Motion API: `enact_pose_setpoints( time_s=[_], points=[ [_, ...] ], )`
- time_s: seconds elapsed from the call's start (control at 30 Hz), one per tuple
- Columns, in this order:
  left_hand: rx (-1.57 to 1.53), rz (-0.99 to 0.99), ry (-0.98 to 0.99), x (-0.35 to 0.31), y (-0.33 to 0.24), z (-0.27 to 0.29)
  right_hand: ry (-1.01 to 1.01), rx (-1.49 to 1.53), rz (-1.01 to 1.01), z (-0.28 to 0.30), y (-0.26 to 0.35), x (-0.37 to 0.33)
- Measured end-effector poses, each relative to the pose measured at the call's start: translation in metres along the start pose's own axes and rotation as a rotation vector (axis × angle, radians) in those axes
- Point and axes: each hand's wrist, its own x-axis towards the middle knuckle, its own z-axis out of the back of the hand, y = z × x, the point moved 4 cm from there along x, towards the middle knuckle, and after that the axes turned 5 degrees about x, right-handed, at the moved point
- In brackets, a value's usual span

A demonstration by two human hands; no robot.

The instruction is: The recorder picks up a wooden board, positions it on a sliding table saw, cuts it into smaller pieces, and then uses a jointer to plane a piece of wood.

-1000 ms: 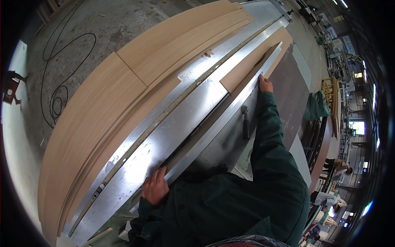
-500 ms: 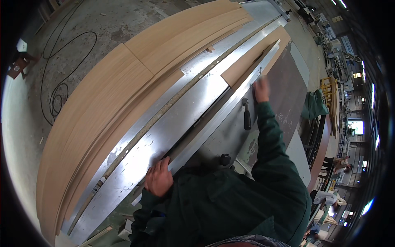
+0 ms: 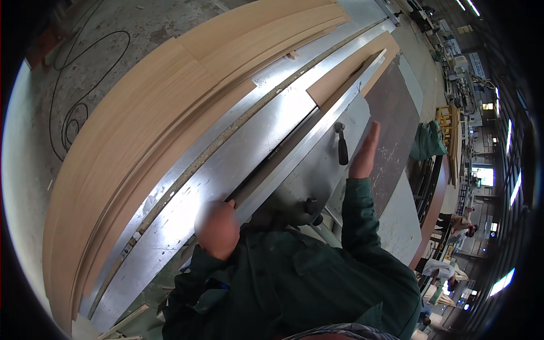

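My left hand (image 3: 217, 231) is at the near end of a long metal fence (image 3: 306, 150). A blur covers most of it, so its fingers cannot be read; one fingertip shows by the fence. To the right, my right hand (image 3: 366, 152) is held edge-on, fingers stretched out, apart from the fence and holding nothing visible. Between that hand and the fence lies a lever with a black handle (image 3: 343, 150). A black knob (image 3: 310, 205) sits nearer my body. Beyond the fence, a light wood board (image 3: 324, 88) rests on the metal machine table (image 3: 238, 156).
Large wood-veneer panels (image 3: 141, 107) lie stacked along the left side of the table. A black cable (image 3: 68, 122) loops over the concrete floor. On the right are a brown-topped surface (image 3: 391, 107), a green cloth bundle (image 3: 429, 140) and people farther off.
My right hand has come off the fence and drawn back toward me, its fingers now straight. My left hand has turned slightly at the fence's near end. The fence appears unmoved.
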Motion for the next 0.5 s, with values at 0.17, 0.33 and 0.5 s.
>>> enact_pose_setpoints(
  time_s=[0.17, 0.33, 0.5],
  points=[
    [-0.001, -0.025, -0.022, 0.002, 0.0, -0.001, 0.006, 0.068, 0.003, -0.028, 0.0, -0.008],
    [0.013, -0.028, -0.024, -0.001, 0.002, -0.002, -0.024, 0.025, 0.006, -0.014, 0.003, -0.003],
    [0.013, -0.026, -0.022, 0.001, 0.0, -0.001, -0.034, 0.05, -0.056, -0.02, -0.006, -0.006]
  ],
)
